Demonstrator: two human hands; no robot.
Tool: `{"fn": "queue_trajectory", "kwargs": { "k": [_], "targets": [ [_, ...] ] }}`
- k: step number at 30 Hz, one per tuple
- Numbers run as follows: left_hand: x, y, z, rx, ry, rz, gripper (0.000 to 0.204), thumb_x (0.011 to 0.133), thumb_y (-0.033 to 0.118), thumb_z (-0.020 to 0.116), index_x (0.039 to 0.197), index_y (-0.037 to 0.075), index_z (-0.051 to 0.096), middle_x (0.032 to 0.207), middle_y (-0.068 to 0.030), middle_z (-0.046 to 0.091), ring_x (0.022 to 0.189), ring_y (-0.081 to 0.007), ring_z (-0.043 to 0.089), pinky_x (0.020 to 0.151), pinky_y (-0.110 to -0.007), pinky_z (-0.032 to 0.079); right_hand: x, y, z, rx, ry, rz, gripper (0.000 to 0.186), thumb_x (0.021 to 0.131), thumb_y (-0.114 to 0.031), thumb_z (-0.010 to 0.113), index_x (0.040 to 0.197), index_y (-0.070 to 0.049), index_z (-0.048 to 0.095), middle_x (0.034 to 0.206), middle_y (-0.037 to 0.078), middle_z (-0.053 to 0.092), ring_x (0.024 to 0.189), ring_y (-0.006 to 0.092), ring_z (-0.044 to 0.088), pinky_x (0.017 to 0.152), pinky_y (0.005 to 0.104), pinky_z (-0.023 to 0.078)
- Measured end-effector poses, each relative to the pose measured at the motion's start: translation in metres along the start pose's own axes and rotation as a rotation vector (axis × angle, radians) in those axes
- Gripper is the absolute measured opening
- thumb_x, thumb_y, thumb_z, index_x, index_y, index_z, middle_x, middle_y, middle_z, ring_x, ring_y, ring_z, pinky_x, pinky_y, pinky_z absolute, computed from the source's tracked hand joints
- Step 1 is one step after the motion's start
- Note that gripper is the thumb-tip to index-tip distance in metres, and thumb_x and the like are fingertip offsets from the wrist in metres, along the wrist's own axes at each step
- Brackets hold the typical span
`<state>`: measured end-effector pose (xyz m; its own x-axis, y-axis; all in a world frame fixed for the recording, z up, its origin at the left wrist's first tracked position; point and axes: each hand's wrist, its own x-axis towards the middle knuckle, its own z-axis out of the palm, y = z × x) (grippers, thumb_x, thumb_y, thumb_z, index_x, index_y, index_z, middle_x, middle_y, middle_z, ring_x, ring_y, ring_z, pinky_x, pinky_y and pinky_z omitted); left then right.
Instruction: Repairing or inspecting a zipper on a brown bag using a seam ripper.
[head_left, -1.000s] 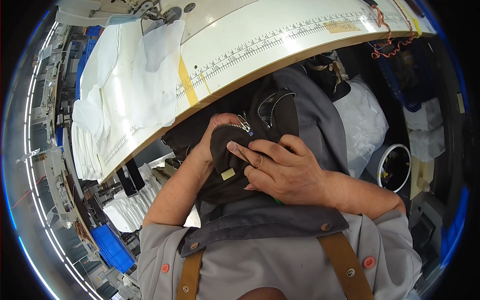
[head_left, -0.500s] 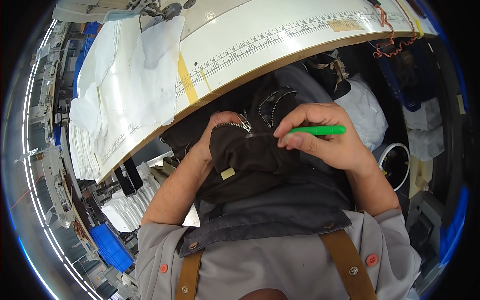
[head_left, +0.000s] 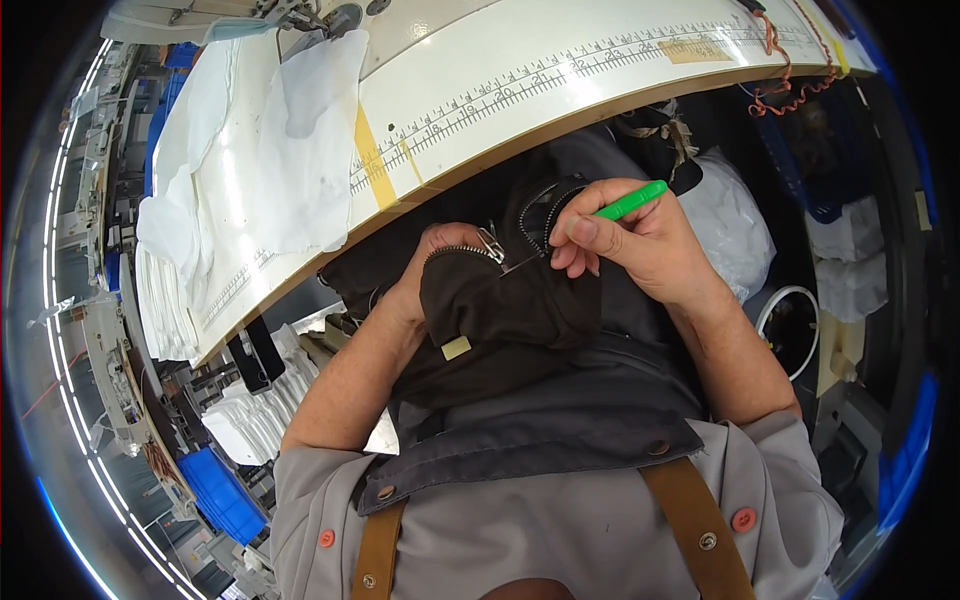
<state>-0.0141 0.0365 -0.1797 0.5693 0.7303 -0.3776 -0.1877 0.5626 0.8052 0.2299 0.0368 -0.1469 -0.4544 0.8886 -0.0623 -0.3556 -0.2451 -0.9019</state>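
Note:
My left hand (head_left: 425, 265) is closed on a dark brown fabric piece (head_left: 500, 310) with a curved metal zipper, its slider (head_left: 493, 249) beside my fingers. A small pale yellow patch (head_left: 456, 348) shows lower on the cloth. My right hand (head_left: 625, 240) grips a green-handled tool (head_left: 632, 200), whose thin metal shaft slants down-left to the cloth just right of the slider; whether the tip touches is unclear. A second zipper loop (head_left: 535, 215) lies behind my right fingers. The cloth rests on dark grey fabric over my lap.
The white ruled table edge (head_left: 560, 80) arches above my hands, carrying white cut pieces (head_left: 300, 150) and machine parts (head_left: 330, 18). Orange coiled cords (head_left: 770, 70) hang at right, above a white plastic bag (head_left: 730, 230). A white stack (head_left: 240, 420) and blue bin (head_left: 215, 490) are at lower left.
My right hand has lifted off the cloth and turned, bringing the green handle into view, then shifted up, tilting the tool more steeply. My left hand stays in place.

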Motion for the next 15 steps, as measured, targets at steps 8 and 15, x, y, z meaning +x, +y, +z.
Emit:
{"fn": "queue_trajectory", "kwargs": {
  "k": [8, 15],
  "targets": [
    [-0.0006, 0.0007, 0.0038, -0.009, 0.018, -0.008, 0.002, 0.077, 0.003, 0.064, 0.077, 0.002, 0.062, 0.082, -0.0063, 0.065, 0.074, -0.0127, 0.063, 0.067, -0.026, 0.052, 0.0009, 0.0044, -0.0016, 0.032, 0.007, 0.003, 0.02, 0.086, -0.016, 0.06, 0.083, 0.004, 0.061, 0.072, 0.011, 0.063, 0.06, 0.0132, 0.061, 0.052, 0.0204, 0.046],
    [0.001, 0.0008, 0.0017, -0.027, -0.016, -0.038, 0.003, 0.078, 0.004, 0.064, 0.078, 0.001, 0.062, 0.082, -0.0077, 0.065, 0.076, -0.0142, 0.064, 0.069, -0.028, 0.054, 0.0011, 0.0067, -0.0031, 0.046, -0.004, 0.019, 0.019, 0.086, -0.018, 0.061, 0.085, 0.001, 0.064, 0.071, 0.007, 0.065, 0.061, 0.0095, 0.061, 0.051, 0.0182, 0.043]
  ]
}}
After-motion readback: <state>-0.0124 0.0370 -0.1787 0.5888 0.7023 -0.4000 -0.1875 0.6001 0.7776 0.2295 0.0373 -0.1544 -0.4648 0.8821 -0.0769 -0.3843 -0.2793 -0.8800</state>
